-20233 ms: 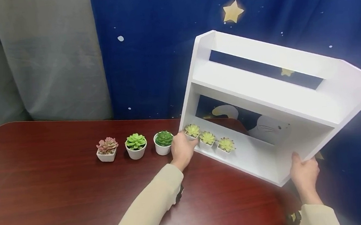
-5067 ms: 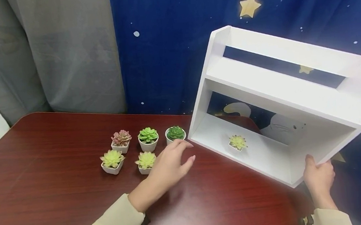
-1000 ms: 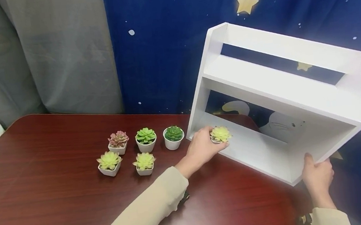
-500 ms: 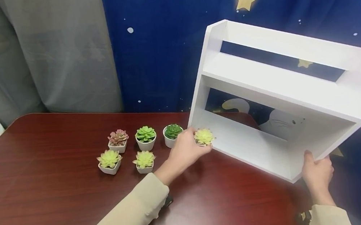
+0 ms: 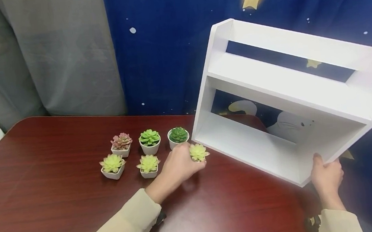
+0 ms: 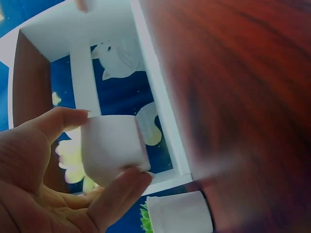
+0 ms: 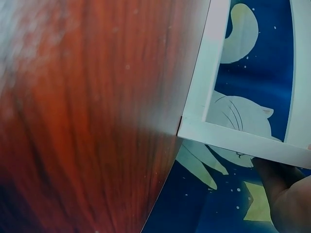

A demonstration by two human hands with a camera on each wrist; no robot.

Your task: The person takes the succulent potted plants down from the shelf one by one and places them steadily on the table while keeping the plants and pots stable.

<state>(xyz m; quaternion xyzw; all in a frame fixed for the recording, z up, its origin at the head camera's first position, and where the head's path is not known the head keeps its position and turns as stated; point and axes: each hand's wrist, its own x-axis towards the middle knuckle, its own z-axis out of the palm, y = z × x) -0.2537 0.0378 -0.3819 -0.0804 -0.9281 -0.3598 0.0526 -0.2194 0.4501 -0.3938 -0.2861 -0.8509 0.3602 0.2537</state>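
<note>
My left hand [image 5: 177,165] pinches the small white pot of a yellow-green succulent [image 5: 198,152] just above the table, left of and in front of the shelf. In the left wrist view, thumb and fingers lie on opposite sides of that white pot [image 6: 114,148]. My right hand [image 5: 327,177] grips the white two-tier shelf [image 5: 280,79] at the lower part of its right side panel, thumb at the front edge. Its other fingers are mostly hidden behind the panel. The shelf stands angled at the table's right end, and no pots are on its boards.
On the dark red table [image 5: 63,202] stand two more yellow-green succulents [image 5: 112,166] in front. Behind them are a pink succulent [image 5: 121,142], a bright green one [image 5: 149,139] and a dark green one [image 5: 178,136]. A blue curtain [image 5: 166,50] hangs behind.
My left hand has carried the succulent left and out of the shelf's lower compartment, where it stood five seconds ago. Earlier, three stood there; two are now on the table. My right hand keeps its grip.
</note>
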